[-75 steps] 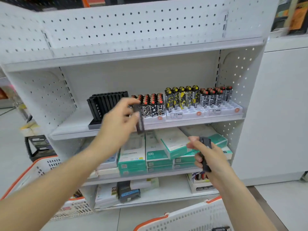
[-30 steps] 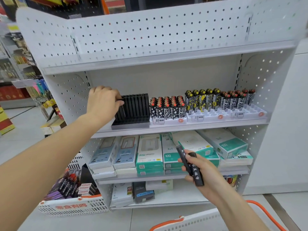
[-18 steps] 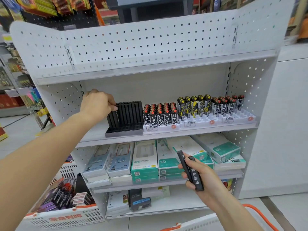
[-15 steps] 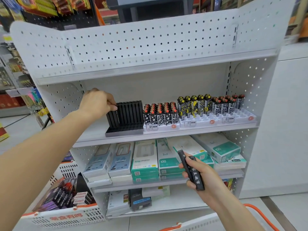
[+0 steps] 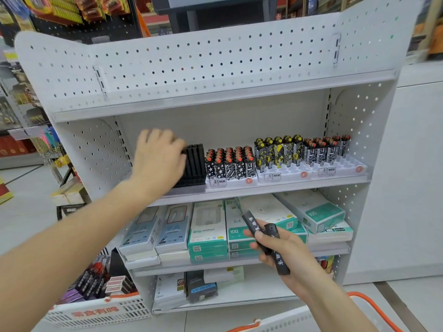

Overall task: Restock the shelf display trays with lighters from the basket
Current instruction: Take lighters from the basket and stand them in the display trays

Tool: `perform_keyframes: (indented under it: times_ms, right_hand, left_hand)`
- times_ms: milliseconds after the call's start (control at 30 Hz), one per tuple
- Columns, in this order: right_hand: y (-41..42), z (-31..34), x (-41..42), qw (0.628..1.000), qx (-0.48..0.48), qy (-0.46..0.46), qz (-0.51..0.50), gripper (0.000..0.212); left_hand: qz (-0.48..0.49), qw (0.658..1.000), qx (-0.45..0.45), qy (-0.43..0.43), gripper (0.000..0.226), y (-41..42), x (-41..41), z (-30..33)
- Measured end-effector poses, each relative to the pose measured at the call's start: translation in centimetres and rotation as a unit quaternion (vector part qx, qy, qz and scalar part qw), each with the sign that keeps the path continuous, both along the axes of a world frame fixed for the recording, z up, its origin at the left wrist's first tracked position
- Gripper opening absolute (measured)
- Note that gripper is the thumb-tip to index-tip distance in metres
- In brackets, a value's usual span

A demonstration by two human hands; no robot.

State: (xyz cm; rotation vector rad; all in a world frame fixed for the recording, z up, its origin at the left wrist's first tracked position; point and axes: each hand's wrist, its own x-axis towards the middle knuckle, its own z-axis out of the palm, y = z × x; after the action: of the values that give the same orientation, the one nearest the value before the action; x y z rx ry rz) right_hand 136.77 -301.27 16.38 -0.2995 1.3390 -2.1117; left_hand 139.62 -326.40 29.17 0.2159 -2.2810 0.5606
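Black slim stick lighters with white printed characters [image 5: 263, 238], two of them, are clamped in the curled fingers of the right hand [image 5: 285, 250], near the viewer, their long axes tilted up toward the far left. Farther away, the left hand [image 5: 159, 159] is at the black slotted plastic display tray [image 5: 195, 164] on the white metal shelf [image 5: 263, 189]; its fingers look bent, but whether they hold something I cannot tell. Free slots seem to be under this left hand, so it is nearer. Behind stands white pegboard [image 5: 191, 63].
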Motion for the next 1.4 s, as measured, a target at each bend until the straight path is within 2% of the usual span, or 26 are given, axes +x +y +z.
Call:
perform_keyframes:
  times_ms: [33, 67, 133, 200, 300, 367, 433, 500, 567, 633, 667, 700, 800, 900, 967, 1033, 1167, 1267, 1367, 1400]
  right_hand:
    - [0.0, 0.2, 0.2, 1.0, 0.009, 0.013, 0.004, 0.024]
    - [0.0, 0.4, 0.5, 1.0, 0.016, 0.022, 0.012, 0.024]
    - [-0.1, 0.7, 1.3, 0.999, 0.024, 0.028, 0.036, 0.024]
    - [-0.4, 1.0, 2.2, 0.998, 0.024, 0.033, 0.056, 0.022]
    - [-0.7, 1.4, 3.4, 0.998, 0.009, 0.014, 0.061, 0.023]
    - [-0.7, 1.6, 3.9, 0.998, 0.0, 0.005, 0.065, 0.029]
    - [-0.7, 2.0, 4.3, 0.997, 0.004, 0.011, 0.079, 0.037]
    - [-0.9, 2.2, 4.9, 0.996, 0.018, 0.034, 0.076, 0.038]
    - [-1.3, 2.2, 5.2, 0.996, 0.038, 0.069, 0.03, 0.036]
    - [-1.8, 2.2, 5.2, 0.991, 0.065, 0.111, -0.022, 0.03]
    - [-2.0, 2.2, 5.2, 0.987, 0.084, 0.131, -0.044, 0.024]
    - [-2.1, 2.3, 5.2, 0.982, 0.101, 0.146, -0.062, 0.02]
    - [-2.5, 2.7, 4.7, 0.976, 0.117, 0.152, -0.107, 0.021]
    - [-2.6, 3.5, 3.9, 0.972, 0.118, 0.153, -0.134, 0.017]
    - [-3.1, 4.0, 3.2, 0.969, 0.129, 0.168, -0.128, 0.016]
    - [-4.0, 4.4, 2.4, 0.959, 0.149, 0.208, -0.124, 0.019]
    - [-7.3, 5.5, 1.6, 0.918, 0.178, 0.333, -0.12, 0.021]
    - [-10.1, 6.7, 1.8, 0.898, 0.169, 0.382, -0.142, 0.015]
    - [-12.6, 7.7, 2.2, 0.887, 0.162, 0.414, -0.124, 0.001]
    - [-13.2, 7.9, 2.3, 0.893, 0.154, 0.406, -0.116, 0.006]
  left_hand:
    - [-0.107, 0.994, 0.017, -0.001, 0.022, 1.7, 0.9, -1.0]
    - [-0.199, 0.979, 0.029, -0.04, 0.025, 3.4, 1.9, -2.1]
    - [-0.297, 0.944, 0.012, -0.141, 0.033, 6.4, 4.1, -4.9]
    - [-0.305, 0.933, -0.022, -0.191, 0.043, 8.0, 5.7, -7.6]
    - [-0.327, 0.933, -0.012, -0.149, 0.037, 8.2, 6.5, -9.5]
    - [-0.347, 0.93, 0.047, -0.115, 0.029, 7.8, 7.0, -9.8]
    - [-0.338, 0.917, 0.188, -0.098, 0.026, 7.8, 8.0, -10.0]
    - [-0.317, 0.865, 0.379, -0.086, 0.023, 8.5, 9.1, -10.3]
    - [-0.318, 0.773, 0.545, -0.067, 0.018, 8.9, 9.4, -11.4]
    - [-0.328, 0.691, 0.643, -0.034, 0.021, 9.6, 9.2, -12.3]
    - [-0.329, 0.669, 0.666, -0.023, 0.021, 9.9, 8.9, -12.7]
    - [-0.328, 0.66, 0.676, -0.016, 0.023, 10.2, 8.6, -12.9]
    - [-0.34, 0.688, 0.642, -0.006, 0.022, 10.8, 7.8, -12.8]
    - [-0.343, 0.721, 0.601, -0.04, 0.023, 9.9, 6.5, -11.5]
    - [-0.33, 0.719, 0.608, -0.064, 0.027, 8.8, 5.3, -10.4]
    - [-0.325, 0.717, 0.615, -0.049, 0.03, 7.6, 4.3, -9.7]
    - [-0.316, 0.719, 0.616, 0.057, 0.029, 5.6, 3.8, -9.4]
    - [-0.296, 0.767, 0.548, 0.155, 0.021, 4.9, 4.3, -10.0]
    - [-0.249, 0.781, 0.511, 0.259, 0.036, 3.9, 4.3, -10.6]
    - [-0.236, 0.776, 0.509, 0.288, 0.042, 3.5, 4.4, -10.8]
